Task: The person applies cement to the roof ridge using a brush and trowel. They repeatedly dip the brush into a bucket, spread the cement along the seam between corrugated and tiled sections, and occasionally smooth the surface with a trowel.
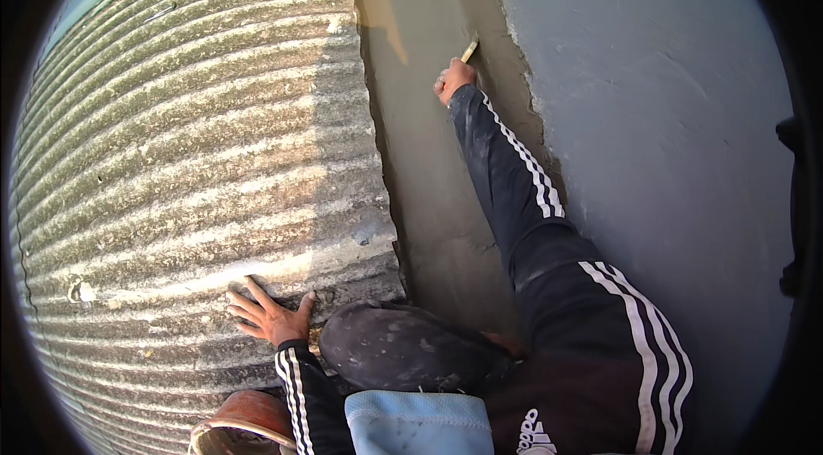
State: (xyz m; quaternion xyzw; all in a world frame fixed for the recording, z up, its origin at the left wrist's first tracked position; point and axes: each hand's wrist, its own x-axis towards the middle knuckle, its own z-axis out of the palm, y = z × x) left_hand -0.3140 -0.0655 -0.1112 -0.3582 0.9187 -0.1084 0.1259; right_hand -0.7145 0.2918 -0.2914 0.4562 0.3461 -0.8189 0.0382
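My right hand is stretched far forward, closed on a small paintbrush with a pale handle or head. The brush touches or hovers just over a smooth, damp-looking grey mortar strip along the foot of the wall; the exact contact is too small to tell. My left hand lies flat with fingers spread on a weathered corrugated roof sheet, holding nothing. Close beside that hand is my knee in dark, spattered trousers.
A grey plastered wall rises on the right, with a ragged coating edge above the strip. The roof sheet's jagged edge borders the strip on the left. An orange-brown bucket stands on the roof near my left forearm.
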